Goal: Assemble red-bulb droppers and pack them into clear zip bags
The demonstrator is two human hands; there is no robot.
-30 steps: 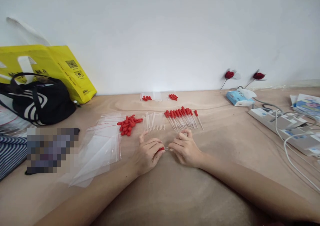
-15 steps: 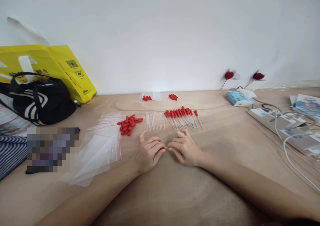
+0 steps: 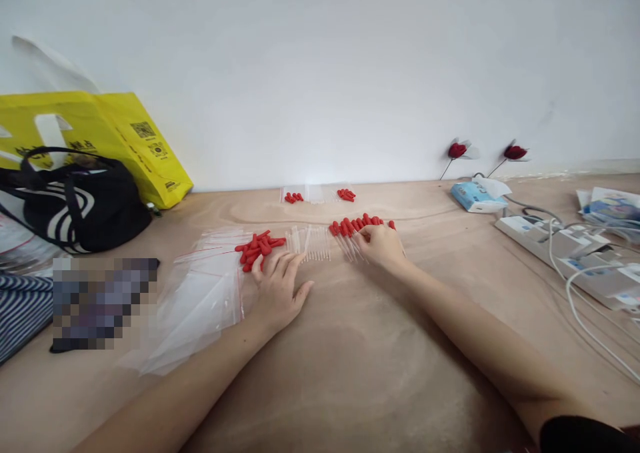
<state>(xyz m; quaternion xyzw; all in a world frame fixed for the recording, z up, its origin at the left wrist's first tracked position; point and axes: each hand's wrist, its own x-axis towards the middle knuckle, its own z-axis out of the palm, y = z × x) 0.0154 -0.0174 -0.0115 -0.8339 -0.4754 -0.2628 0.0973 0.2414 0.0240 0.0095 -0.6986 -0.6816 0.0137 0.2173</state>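
My left hand (image 3: 277, 286) is open, its fingers spread at the near edge of a pile of loose red rubber bulbs (image 3: 257, 246). To the right of that pile lies a row of thin clear glass tubes (image 3: 313, 243). Farther right is a row of droppers (image 3: 345, 229), each a clear tube with a red bulb on its far end. Over this row my right hand (image 3: 383, 243) has its fingers pinched together on a dropper, mostly hidden by the hand. One more red bulb tip (image 3: 392, 225) shows just beyond the right hand.
Clear plastic bags (image 3: 205, 293) lie on the left. Small bags of red bulbs (image 3: 295, 198) sit by the wall. A black bag (image 3: 90, 199) and a yellow bag (image 3: 155, 153) stand far left. On the right are a tissue pack (image 3: 477, 196) and a power strip (image 3: 560, 249) with cables.
My hands have parted from around a dropper at the middle. The right hand has carried it forward to the dropper row; the left has opened and moved left to the bulb pile.
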